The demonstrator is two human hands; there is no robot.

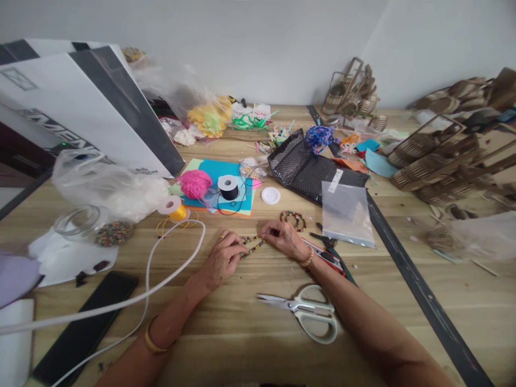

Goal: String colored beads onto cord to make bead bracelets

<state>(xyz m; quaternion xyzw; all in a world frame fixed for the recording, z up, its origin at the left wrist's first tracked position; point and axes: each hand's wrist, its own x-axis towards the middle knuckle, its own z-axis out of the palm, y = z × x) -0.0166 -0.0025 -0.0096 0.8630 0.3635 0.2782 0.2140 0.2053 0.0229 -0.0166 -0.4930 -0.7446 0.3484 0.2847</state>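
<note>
A loop of small multicoloured beads, a beaded bracelet (255,248), is stretched between my two hands just over the wooden table. My left hand (226,252) has its fingers closed on the left end of it. At the right end, my right hand (282,237) pinches the bracelet between thumb and fingertips. More finished-looking beaded bracelets (297,220) lie right behind my right hand. White-handled scissors (306,310) rest nearer me, blades pointing left. A red utility knife (328,257) lies partly behind my right wrist.
Farther back are a black thread spool (229,189), pink yarn (195,184), a yellow thread spool (174,208) and a white lid (271,195). Left stands a jar of beads (114,233), with a white cable (177,269) looping before it. Clear bag (347,214) and small baskets (431,156) sit right.
</note>
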